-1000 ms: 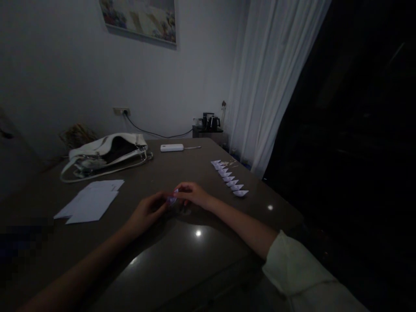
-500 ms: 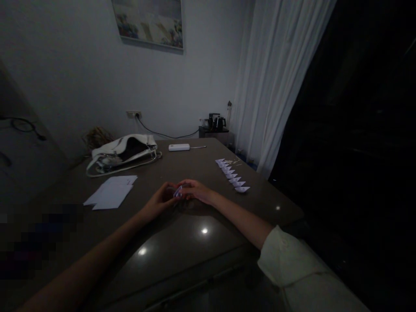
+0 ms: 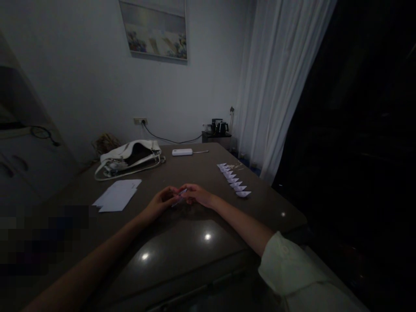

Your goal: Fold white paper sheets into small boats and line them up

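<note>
Between my two hands is a small piece of folded white paper (image 3: 178, 199), mostly covered by the fingers, so its exact shape is hard to make out. My left hand (image 3: 164, 198) pinches it from the left, and my right hand (image 3: 197, 195) grips it from the right. Both hands stay close over the dark table (image 3: 182, 242). To their right, a slanting row of several folded paper boats (image 3: 234, 184) stands on the tabletop. Flat white paper sheets (image 3: 119, 196) lie stacked to the left of my left hand.
A white handbag (image 3: 130, 158) sits at the back left of the table. Behind my hands lies a white power bank (image 3: 182, 152) with a short cable. Small light scraps (image 3: 234, 166) lie beside the far boats. A coffee maker (image 3: 218, 125) stands beyond the table, near a white curtain (image 3: 266, 86).
The folded paper has turned between my fingers and now slants, with a corner pointing down to the left. The whole view has shifted slightly, so the scene sits lower and further right.
</note>
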Demonstrator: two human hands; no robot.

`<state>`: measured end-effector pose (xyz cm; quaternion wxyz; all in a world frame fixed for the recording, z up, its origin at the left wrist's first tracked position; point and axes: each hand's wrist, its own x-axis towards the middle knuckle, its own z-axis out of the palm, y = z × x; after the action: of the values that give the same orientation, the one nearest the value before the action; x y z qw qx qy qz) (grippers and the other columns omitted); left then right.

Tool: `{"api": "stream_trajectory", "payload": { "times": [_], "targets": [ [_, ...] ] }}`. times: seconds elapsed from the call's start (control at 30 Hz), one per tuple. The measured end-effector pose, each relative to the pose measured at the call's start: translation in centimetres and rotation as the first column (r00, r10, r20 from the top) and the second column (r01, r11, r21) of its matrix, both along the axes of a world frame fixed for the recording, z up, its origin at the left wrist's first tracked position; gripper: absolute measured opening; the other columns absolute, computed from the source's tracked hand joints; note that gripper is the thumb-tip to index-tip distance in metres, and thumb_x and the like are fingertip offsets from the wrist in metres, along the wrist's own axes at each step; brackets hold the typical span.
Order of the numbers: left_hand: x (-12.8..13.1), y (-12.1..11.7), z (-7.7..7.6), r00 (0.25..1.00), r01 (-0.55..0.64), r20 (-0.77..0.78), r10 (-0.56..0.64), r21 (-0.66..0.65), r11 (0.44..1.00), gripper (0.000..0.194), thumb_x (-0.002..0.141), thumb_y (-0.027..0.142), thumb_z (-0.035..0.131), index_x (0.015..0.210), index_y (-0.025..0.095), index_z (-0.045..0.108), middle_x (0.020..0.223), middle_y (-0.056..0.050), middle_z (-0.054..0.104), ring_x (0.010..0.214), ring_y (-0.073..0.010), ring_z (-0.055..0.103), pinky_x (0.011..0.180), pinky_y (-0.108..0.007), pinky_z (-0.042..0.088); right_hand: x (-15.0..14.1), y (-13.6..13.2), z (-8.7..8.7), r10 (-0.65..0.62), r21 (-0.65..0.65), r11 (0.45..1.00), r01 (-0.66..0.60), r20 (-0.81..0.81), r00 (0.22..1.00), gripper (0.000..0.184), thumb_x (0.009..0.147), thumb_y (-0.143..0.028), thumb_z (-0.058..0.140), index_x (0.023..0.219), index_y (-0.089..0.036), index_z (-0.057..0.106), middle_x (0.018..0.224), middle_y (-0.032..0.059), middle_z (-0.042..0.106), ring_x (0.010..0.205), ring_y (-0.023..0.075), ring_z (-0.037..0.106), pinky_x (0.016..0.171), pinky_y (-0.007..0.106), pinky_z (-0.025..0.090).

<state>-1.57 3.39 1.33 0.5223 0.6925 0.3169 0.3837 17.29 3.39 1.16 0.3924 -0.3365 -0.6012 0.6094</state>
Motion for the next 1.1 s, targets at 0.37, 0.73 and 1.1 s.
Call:
{"api": "stream_trajectory", "payload": {
  "times": [0.37,0.73,1.1],
  "targets": [
    [-0.1,0.1,0.3,0.998,-0.046,-0.045,0.047,0.013,0.999,0.042,0.068,0.052,0.066,0.084,0.014,0.059,0.072,0.001,0.057,0.062,-0.0119,0.051,0.058,-0.022,0.042,-0.1,0.1,-0.3,-0.102,0.017,0.995,0.103,-0.012,0.995,0.024,0.065,-0.031,0.071,0.081,-0.017,0.059,0.071,-0.0039,0.059,0.053,0.0075,0.053,0.048,0.018,0.040],
    [-0.1,0.2,0.0,0.999,-0.030,-0.040,0.031,0.004,1.000,0.038,0.069,0.048,0.068,0.081,0.014,0.059,0.067,0.002,0.055,0.058,-0.0103,0.049,0.057,-0.022,0.040,0.2,1.1,-1.5,-0.270,0.182,0.947,0.265,0.006,0.963,0.025,0.065,-0.036,0.070,0.071,-0.015,0.059,0.057,-0.0054,0.054,0.046,0.0070,0.046,0.046,0.019,0.036],
    [-0.6,1.1,-0.8,0.997,-0.075,0.022,0.077,-0.105,0.992,0.039,0.068,0.043,0.072,0.091,0.013,0.061,0.080,-0.003,0.062,0.067,-0.0136,0.057,0.061,-0.022,0.043,0.1,1.1,-1.7,-0.273,0.311,0.918,0.246,0.048,0.961,0.026,0.073,-0.040,0.064,0.074,-0.016,0.055,0.062,-0.0032,0.057,0.047,0.0087,0.050,0.045,0.020,0.039]
  ]
}}
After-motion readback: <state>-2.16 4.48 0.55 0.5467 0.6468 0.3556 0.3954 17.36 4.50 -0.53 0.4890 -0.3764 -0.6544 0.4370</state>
